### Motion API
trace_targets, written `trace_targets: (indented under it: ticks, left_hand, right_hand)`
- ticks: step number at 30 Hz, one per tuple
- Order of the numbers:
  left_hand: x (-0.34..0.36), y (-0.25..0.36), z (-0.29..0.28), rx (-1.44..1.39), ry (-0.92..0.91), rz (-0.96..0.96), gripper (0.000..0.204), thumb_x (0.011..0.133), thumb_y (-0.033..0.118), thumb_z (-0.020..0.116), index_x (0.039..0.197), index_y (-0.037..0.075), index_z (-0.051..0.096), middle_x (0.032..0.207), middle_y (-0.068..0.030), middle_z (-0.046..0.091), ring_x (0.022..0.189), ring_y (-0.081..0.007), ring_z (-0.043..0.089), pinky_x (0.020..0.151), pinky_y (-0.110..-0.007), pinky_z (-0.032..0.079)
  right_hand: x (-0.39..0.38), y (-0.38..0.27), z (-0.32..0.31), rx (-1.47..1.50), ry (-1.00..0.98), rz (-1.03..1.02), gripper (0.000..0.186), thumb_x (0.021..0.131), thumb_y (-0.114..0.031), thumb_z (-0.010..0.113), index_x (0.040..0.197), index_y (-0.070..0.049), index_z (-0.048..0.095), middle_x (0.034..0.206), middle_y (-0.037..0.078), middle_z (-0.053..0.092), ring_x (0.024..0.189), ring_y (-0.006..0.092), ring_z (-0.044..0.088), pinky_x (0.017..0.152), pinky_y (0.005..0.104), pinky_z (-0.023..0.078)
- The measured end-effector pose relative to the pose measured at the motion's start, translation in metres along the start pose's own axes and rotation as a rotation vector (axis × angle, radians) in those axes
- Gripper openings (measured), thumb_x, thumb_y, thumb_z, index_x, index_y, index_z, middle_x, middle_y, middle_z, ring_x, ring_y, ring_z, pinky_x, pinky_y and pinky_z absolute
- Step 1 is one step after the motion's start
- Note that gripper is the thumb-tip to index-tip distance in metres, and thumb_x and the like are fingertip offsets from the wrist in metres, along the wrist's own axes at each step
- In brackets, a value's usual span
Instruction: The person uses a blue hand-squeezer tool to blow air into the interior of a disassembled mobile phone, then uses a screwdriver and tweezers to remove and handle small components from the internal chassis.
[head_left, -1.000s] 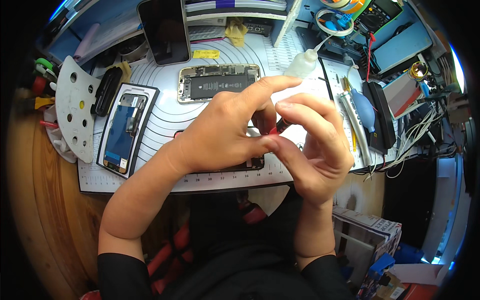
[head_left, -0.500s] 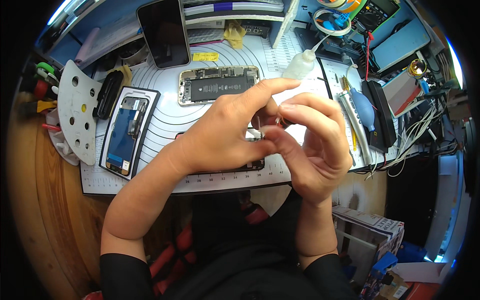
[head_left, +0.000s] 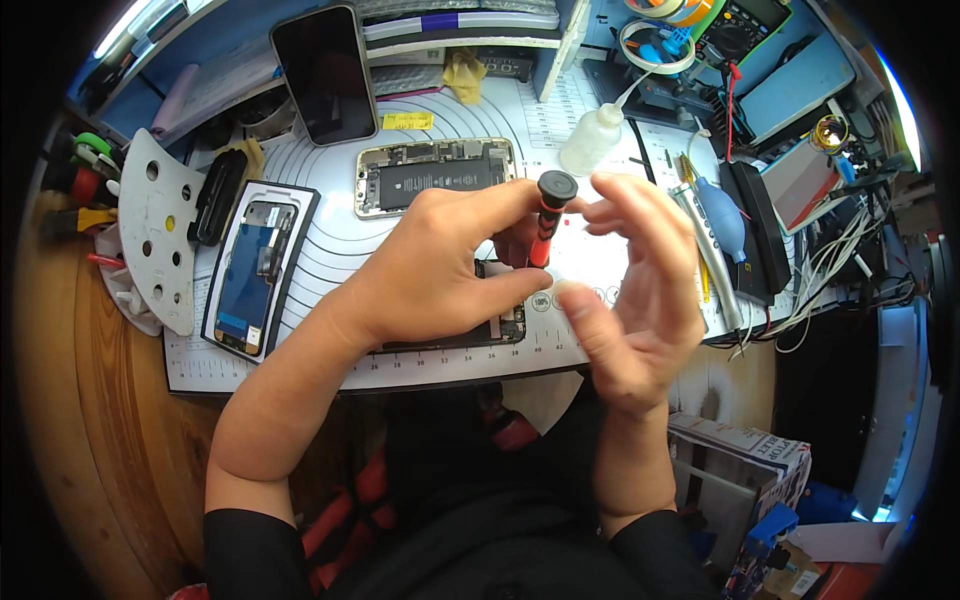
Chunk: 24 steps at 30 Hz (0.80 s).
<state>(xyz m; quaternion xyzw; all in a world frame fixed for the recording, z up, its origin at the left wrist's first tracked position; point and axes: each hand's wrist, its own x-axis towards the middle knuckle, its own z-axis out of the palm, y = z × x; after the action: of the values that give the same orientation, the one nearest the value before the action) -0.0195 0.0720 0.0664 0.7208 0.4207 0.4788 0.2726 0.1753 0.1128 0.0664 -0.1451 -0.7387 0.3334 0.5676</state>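
Observation:
A small red and black precision screwdriver (head_left: 546, 232) stands nearly upright, its dark round cap on top. The fingers of my left hand (head_left: 440, 262) grip its handle. Its tip is hidden. Just to the right is my right hand (head_left: 645, 295), thumb and fingers apart, holding nothing and not touching the screwdriver. Under my left hand lies a dark opened phone (head_left: 505, 328), mostly covered, with only its right end and lower edge showing. Beyond the hand, a second opened phone (head_left: 420, 182) with a silver frame shows its black battery and circuit board.
At left, a phone screen assembly (head_left: 248, 270) rests in a tray beside a white holed tool rack (head_left: 158, 225). A dark-screened phone (head_left: 325, 75) leans at the back. A squeeze bottle (head_left: 592, 140), a blue air blower (head_left: 722, 222) and tangled cables (head_left: 835, 245) are at right.
My hands were together, with the fingers meeting around something mostly hidden. The right hand has since drawn away and spread, and the screwdriver now stands upright in my left hand.

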Motion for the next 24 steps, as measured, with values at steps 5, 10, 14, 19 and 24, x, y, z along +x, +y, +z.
trace_targets:
  ticks: [5,10,14,19,24]
  left_hand:
    - [0.002,0.006,-0.002,0.003,0.039,-0.026,0.04,0.084,-0.002,0.082,0.123,-0.001,0.07,0.091,-0.0077,0.076,0.086,-0.0134,0.074,0.082,-0.03,0.058]
    - [0.0,-0.001,0.002,-0.153,0.077,-0.046,0.036,0.088,-0.004,0.079,0.122,-0.003,0.068,0.1,-0.0102,0.076,0.093,-0.0163,0.075,0.087,-0.031,0.06]
    - [0.0,-0.004,0.004,-0.206,0.098,-0.095,0.036,0.089,-0.004,0.079,0.123,-0.003,0.067,0.104,-0.0109,0.074,0.099,-0.0178,0.075,0.09,-0.032,0.06]
    - [0.002,0.001,-0.001,-0.158,0.191,-0.14,0.039,0.091,-0.001,0.079,0.127,-0.003,0.064,0.102,-0.009,0.073,0.099,-0.0166,0.074,0.093,-0.031,0.058]
    - [0.002,0.004,0.0,-0.205,0.153,-0.192,0.031,0.094,0.002,0.078,0.122,-0.002,0.066,0.102,-0.0084,0.074,0.098,-0.0151,0.073,0.091,-0.031,0.058]
  right_hand:
    - [-0.009,-0.001,-0.036,-0.288,-0.2,0.187,0.027,0.081,-0.001,0.081,0.107,-0.001,0.075,0.108,0.013,0.071,0.099,0.0251,0.064,0.087,0.0357,0.05]
    - [-0.02,0.006,-0.028,-0.471,-0.315,0.213,0.021,0.079,-0.005,0.083,0.098,-0.003,0.074,0.096,0.008,0.071,0.092,0.0275,0.062,0.083,0.0377,0.049]
    - [-0.02,0.013,-0.026,-0.489,-0.302,0.176,0.012,0.082,-0.005,0.081,0.09,-0.005,0.071,0.093,0.007,0.068,0.089,0.0275,0.06,0.081,0.0397,0.044]
    - [-0.02,0.024,-0.037,-0.701,-0.291,0.133,0.008,0.085,-0.007,0.079,0.092,-0.006,0.074,0.093,0.007,0.067,0.091,0.0274,0.059,0.082,0.0408,0.044]
    - [-0.02,0.022,-0.039,-0.599,-0.221,0.237,0.012,0.086,-0.004,0.078,0.097,-0.005,0.079,0.092,0.008,0.067,0.09,0.0271,0.06,0.082,0.0385,0.047]
